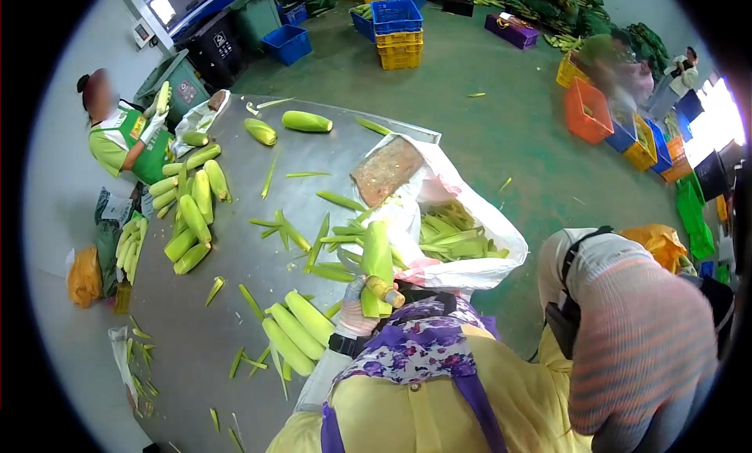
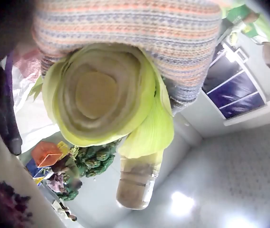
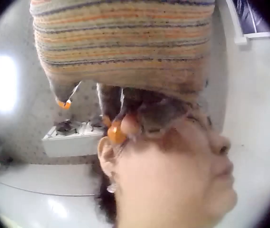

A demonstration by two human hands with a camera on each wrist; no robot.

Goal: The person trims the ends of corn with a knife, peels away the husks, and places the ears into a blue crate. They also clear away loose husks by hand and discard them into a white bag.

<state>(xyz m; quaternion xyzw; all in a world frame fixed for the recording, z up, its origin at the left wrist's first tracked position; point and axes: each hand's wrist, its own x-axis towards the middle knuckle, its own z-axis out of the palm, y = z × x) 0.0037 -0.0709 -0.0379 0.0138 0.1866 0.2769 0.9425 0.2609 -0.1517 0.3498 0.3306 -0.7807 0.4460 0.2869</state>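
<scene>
My left hand (image 1: 359,310), in a striped knit glove, grips an ear of corn (image 1: 377,248) in green husk at the near table edge. Its round, layered cut end (image 2: 97,95) faces the left wrist camera. Beside that end, a brown-tipped stalk stub (image 2: 136,187) sticks out past a green husk leaf (image 2: 149,128). Raised close to the head camera, my right hand (image 1: 642,335) looks large and blurred, in a similar glove. In the right wrist view its fingertips (image 3: 117,134) touch the side of a head near the ear; nothing shows in its grasp.
On the metal table (image 1: 180,328) lie several trimmed ears (image 1: 296,328), a corn pile (image 1: 192,210) and loose husk leaves (image 1: 290,230). A white sack (image 1: 497,261) of husks, with a brown slab (image 1: 388,169) beside it, stands ahead. Another person (image 1: 129,132) works across the table.
</scene>
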